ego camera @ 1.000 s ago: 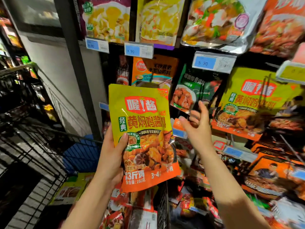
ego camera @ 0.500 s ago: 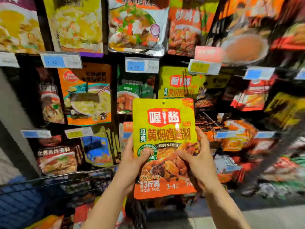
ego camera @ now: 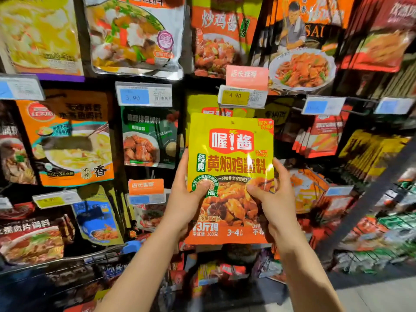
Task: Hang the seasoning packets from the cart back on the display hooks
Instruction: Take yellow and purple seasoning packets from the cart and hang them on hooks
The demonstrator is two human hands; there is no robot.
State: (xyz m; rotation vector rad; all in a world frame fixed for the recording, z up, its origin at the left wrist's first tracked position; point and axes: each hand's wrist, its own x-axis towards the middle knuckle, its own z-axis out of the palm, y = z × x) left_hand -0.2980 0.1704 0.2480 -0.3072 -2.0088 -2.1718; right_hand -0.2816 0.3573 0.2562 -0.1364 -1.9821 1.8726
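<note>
**Packet raised to its matching row**

Both of your hands have lifted the yellow seasoning packet (ego camera: 230, 176) higher since a moment ago, so its top edge now sits just under the yellow price tag (ego camera: 242, 98) and covers the matching packets (ego camera: 203, 106) hanging behind. Your left hand (ego camera: 186, 199) pinches the left edge, thumb on the front; your right hand (ego camera: 273, 199) does the same on the right edge. The pouch looks light, glossy and floppy, likely slippery. I'd judge a grip nearer the top corners would stiffen the hang hole (ego camera: 232, 122) for threading; the hook itself is hidden.
</note>
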